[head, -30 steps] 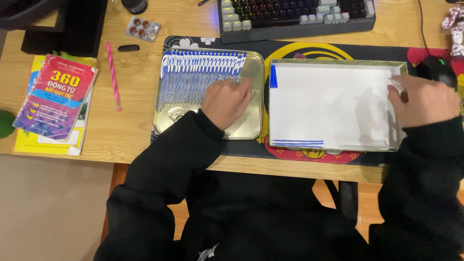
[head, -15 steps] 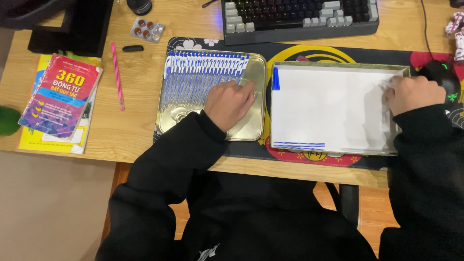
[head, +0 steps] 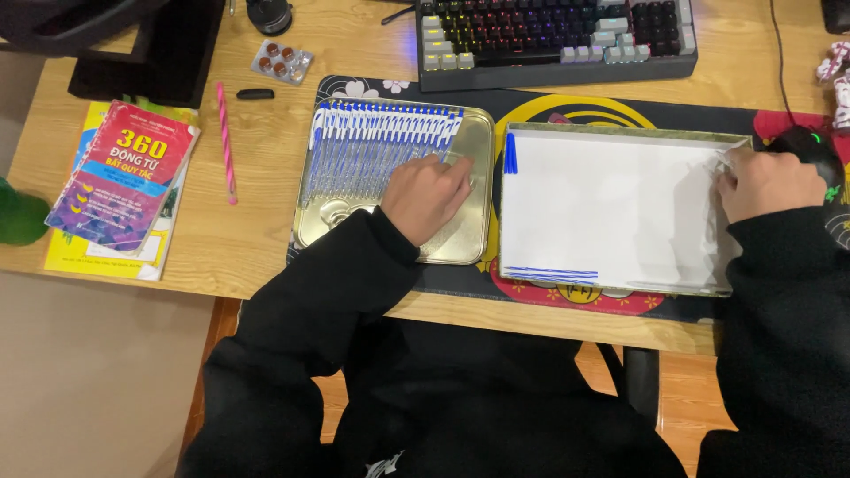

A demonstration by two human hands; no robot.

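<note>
Sitting at a wooden desk (head: 266, 221), a person in black sleeves works across a dark desk mat (head: 620, 106) holding two containers side by side. On the right lies a shallow box lined with white paper (head: 611, 208), bare except for a blue pen (head: 510, 152) lying against its upper left wall and a few more pens (head: 549, 273) flat along the lower left edge. To its left sits a gold metal tray (head: 474, 142) carrying a neat row of blue-capped pens (head: 381, 146), set parallel and touching. The left hand (head: 429, 195) rests palm down on the right end of that row, fingers curled loosely over the last pens; whether it has pinched one cannot be told. The right hand (head: 766, 181) is closed at the box's upper right corner, steadying the rim. By the look of it, pens are being moved from tray to box, and the transfer is early. A next move would call for lifting one pen free without disturbing its neighbours.
</note>
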